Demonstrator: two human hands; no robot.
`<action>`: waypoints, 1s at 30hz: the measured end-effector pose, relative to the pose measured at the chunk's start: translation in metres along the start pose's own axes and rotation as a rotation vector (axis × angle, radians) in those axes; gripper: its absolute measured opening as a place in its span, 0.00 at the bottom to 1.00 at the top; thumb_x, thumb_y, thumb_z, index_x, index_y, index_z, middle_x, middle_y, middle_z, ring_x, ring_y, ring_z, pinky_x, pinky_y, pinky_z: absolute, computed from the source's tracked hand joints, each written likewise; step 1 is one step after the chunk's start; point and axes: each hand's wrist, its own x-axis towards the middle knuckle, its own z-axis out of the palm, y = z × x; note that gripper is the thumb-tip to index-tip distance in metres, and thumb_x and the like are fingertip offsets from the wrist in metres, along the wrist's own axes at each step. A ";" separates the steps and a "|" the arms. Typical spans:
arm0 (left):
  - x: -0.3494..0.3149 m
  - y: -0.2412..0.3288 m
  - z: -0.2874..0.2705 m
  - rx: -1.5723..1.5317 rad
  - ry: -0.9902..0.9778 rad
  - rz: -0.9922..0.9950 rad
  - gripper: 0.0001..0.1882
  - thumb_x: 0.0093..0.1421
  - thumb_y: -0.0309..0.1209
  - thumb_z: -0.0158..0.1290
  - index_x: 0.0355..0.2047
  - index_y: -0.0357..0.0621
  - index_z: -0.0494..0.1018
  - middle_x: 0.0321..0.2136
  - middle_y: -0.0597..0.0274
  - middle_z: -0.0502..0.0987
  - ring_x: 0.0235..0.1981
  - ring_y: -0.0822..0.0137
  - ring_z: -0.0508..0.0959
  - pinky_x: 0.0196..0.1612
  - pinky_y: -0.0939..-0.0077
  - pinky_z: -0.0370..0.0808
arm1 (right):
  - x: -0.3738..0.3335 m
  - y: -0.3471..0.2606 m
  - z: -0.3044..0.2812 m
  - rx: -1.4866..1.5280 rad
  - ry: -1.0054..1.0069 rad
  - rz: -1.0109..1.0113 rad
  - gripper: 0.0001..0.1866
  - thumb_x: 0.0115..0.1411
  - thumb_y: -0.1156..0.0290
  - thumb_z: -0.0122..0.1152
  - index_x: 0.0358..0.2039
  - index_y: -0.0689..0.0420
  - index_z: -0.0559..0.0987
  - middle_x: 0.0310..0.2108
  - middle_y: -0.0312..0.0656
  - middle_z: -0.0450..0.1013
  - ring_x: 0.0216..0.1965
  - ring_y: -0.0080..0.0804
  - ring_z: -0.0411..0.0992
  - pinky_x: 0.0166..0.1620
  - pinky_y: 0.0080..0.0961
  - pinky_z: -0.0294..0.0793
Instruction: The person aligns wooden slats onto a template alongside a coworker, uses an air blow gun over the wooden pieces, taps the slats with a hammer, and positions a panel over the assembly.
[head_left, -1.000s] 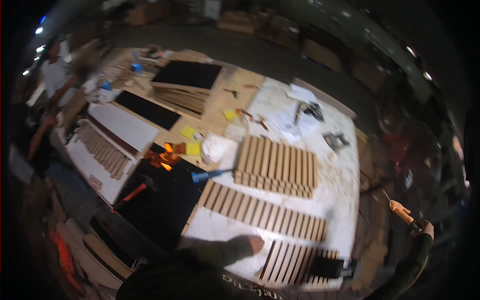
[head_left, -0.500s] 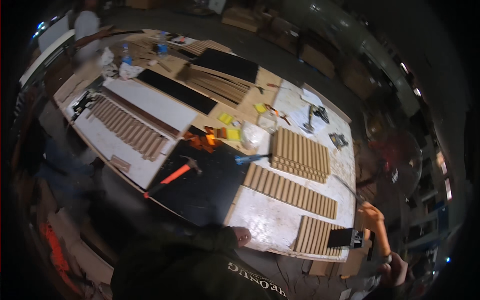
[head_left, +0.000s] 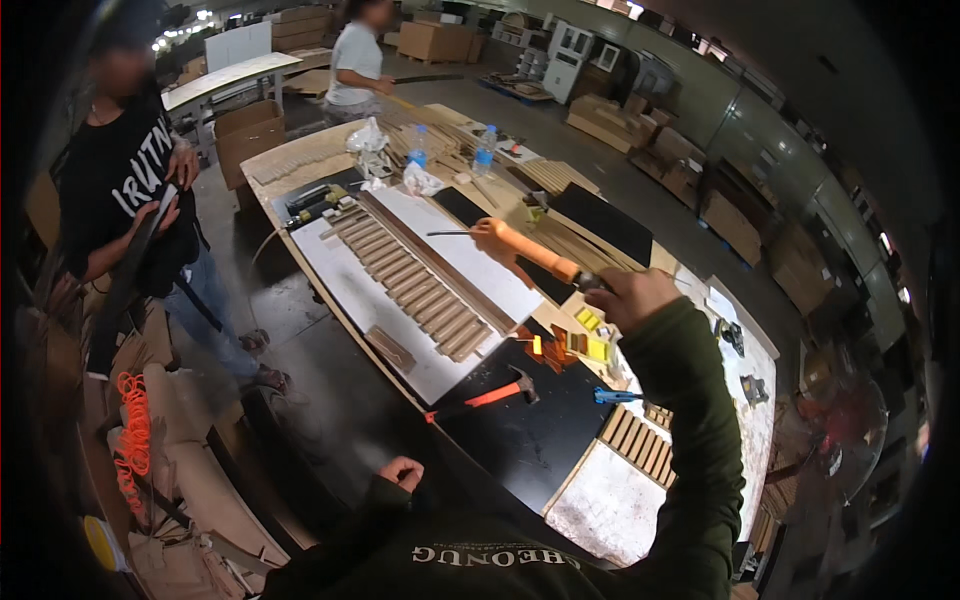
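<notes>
Empty, my left hand hangs loosely curled, lower left of centre. Above it, one loose brown piece lies beside a row of slats on a white panel; I judge the row laid out, fixing unconfirmed. Mid-frame, an orange tool is gripped by my right hand, well apart from my left. Further slats, lower right, I judge outstanding.
</notes>
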 end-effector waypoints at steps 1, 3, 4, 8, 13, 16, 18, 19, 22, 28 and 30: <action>0.003 0.011 -0.003 -0.011 0.095 0.210 0.04 0.60 0.28 0.55 0.33 0.41 0.75 0.21 0.67 0.73 0.24 0.80 0.70 0.29 0.80 0.69 | 0.011 -0.005 0.008 -0.047 0.019 -0.093 0.14 0.60 0.57 0.59 0.31 0.57 0.79 0.20 0.48 0.75 0.24 0.47 0.75 0.29 0.39 0.72; 0.027 0.039 -0.007 0.017 0.241 0.341 0.05 0.61 0.28 0.54 0.32 0.39 0.74 0.19 0.66 0.72 0.21 0.78 0.69 0.26 0.78 0.67 | 0.023 -0.011 0.024 -0.182 -0.018 -0.134 0.16 0.60 0.56 0.58 0.31 0.57 0.79 0.21 0.48 0.75 0.25 0.47 0.76 0.29 0.38 0.73; 0.046 0.055 -0.007 0.051 0.335 0.447 0.05 0.61 0.29 0.54 0.33 0.39 0.74 0.18 0.65 0.71 0.20 0.76 0.68 0.25 0.76 0.66 | 0.024 -0.012 0.032 -0.179 -0.027 -0.118 0.16 0.60 0.55 0.58 0.32 0.57 0.78 0.21 0.48 0.76 0.26 0.47 0.76 0.30 0.38 0.74; 0.141 0.104 0.033 -0.541 0.189 0.467 0.18 0.63 0.35 0.54 0.47 0.35 0.69 0.39 0.60 0.73 0.38 0.73 0.71 0.41 0.80 0.70 | 0.004 0.000 0.070 -0.143 -0.069 -0.022 0.17 0.59 0.54 0.58 0.33 0.57 0.77 0.23 0.51 0.76 0.27 0.50 0.76 0.32 0.43 0.75; 0.245 0.131 0.150 -0.677 0.081 0.117 0.45 0.55 0.44 0.63 0.64 0.35 0.53 0.43 0.57 0.70 0.44 0.71 0.71 0.44 0.77 0.70 | -0.040 0.028 0.129 -0.007 -0.012 0.193 0.17 0.59 0.55 0.58 0.40 0.55 0.78 0.24 0.51 0.76 0.27 0.52 0.77 0.33 0.44 0.76; 0.258 0.108 0.216 -0.627 0.087 -0.008 0.33 0.55 0.51 0.59 0.53 0.44 0.66 0.38 0.57 0.76 0.31 0.70 0.74 0.27 0.79 0.67 | -0.052 0.054 0.150 0.085 -0.047 0.277 0.18 0.59 0.54 0.58 0.40 0.57 0.76 0.25 0.54 0.76 0.29 0.53 0.76 0.34 0.45 0.76; 0.274 0.091 0.231 -0.540 0.095 -0.196 0.29 0.56 0.51 0.56 0.52 0.47 0.69 0.41 0.52 0.77 0.29 0.65 0.76 0.23 0.74 0.70 | -0.061 0.068 0.164 0.127 -0.072 0.286 0.18 0.59 0.54 0.57 0.39 0.57 0.76 0.25 0.55 0.76 0.30 0.54 0.76 0.35 0.47 0.75; 0.283 0.084 0.235 -0.501 0.058 -0.318 0.29 0.58 0.49 0.54 0.55 0.47 0.68 0.45 0.47 0.75 0.31 0.60 0.78 0.26 0.68 0.73 | -0.062 0.073 0.170 0.143 -0.100 0.309 0.18 0.59 0.55 0.57 0.38 0.57 0.76 0.25 0.56 0.76 0.30 0.54 0.76 0.35 0.47 0.75; 0.286 0.053 0.238 -0.696 0.043 -0.300 0.30 0.58 0.44 0.55 0.56 0.43 0.64 0.45 0.43 0.73 0.29 0.57 0.77 0.28 0.62 0.76 | -0.064 0.085 0.192 0.172 -0.243 0.374 0.18 0.59 0.55 0.57 0.38 0.59 0.75 0.29 0.55 0.77 0.33 0.53 0.77 0.38 0.45 0.75; 0.280 0.028 0.236 -0.670 0.010 -0.296 0.26 0.57 0.42 0.56 0.51 0.41 0.65 0.36 0.49 0.72 0.25 0.59 0.75 0.28 0.62 0.77 | -0.067 0.108 0.220 0.255 -0.284 0.385 0.18 0.61 0.55 0.55 0.38 0.58 0.76 0.29 0.55 0.77 0.34 0.54 0.76 0.39 0.46 0.75; 0.281 0.035 0.238 -0.647 0.074 -0.308 0.25 0.57 0.42 0.56 0.49 0.41 0.65 0.35 0.49 0.72 0.24 0.60 0.74 0.27 0.63 0.77 | -0.065 0.114 0.227 0.281 -0.294 0.383 0.17 0.61 0.55 0.55 0.39 0.57 0.76 0.29 0.56 0.76 0.35 0.55 0.76 0.40 0.46 0.75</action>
